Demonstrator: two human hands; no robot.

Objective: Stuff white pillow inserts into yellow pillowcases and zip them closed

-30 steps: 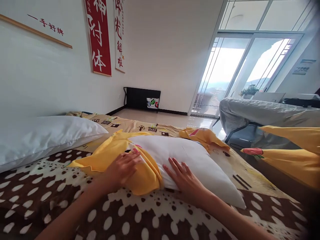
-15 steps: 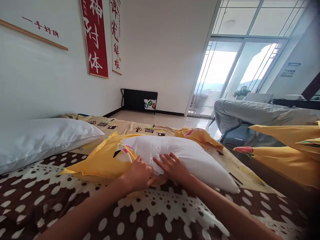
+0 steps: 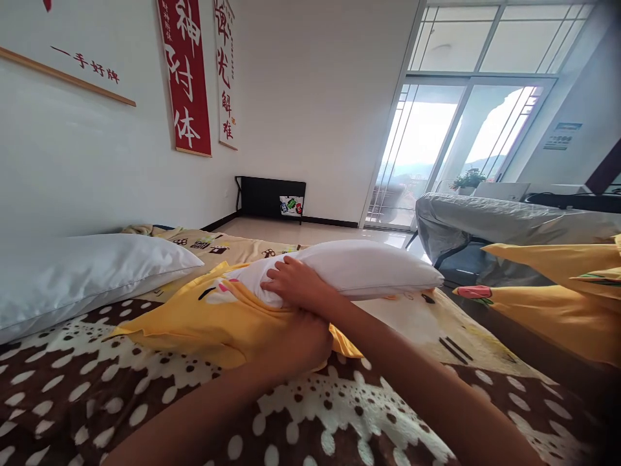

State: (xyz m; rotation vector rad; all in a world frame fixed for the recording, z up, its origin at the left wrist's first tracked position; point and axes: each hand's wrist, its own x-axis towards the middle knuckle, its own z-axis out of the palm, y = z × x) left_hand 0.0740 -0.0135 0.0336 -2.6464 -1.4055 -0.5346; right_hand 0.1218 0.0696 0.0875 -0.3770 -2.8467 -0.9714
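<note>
Across the bottom, the whole scene is carried by the spotted bedspread (image 3: 53,375). On it, at the left, a spare white pillow (image 3: 97,275) is set well apart from the action. Now to the middle: the working pillow (image 3: 373,268) is laid across the bed, its left end swallowed by the yellow pillowcase (image 3: 194,330), its right end bare. More yellow cloth (image 3: 543,307) is seen at the far right, well apart.

And the hands! The right hand (image 3: 298,281) is laid over the pillow beside the case's mouth, fingers bent onto the white cover; whether it is pinched cannot be told. The left hand (image 3: 310,340) is placed just below, curled at the case's edge, its fingertips hidden, so a grip cannot be confirmed. Smallest, a loose flap (image 3: 348,343) is left poking out beside it. Should that be missed, the filling could be bunched; with a slack hold, the case could be slipped off.
</note>
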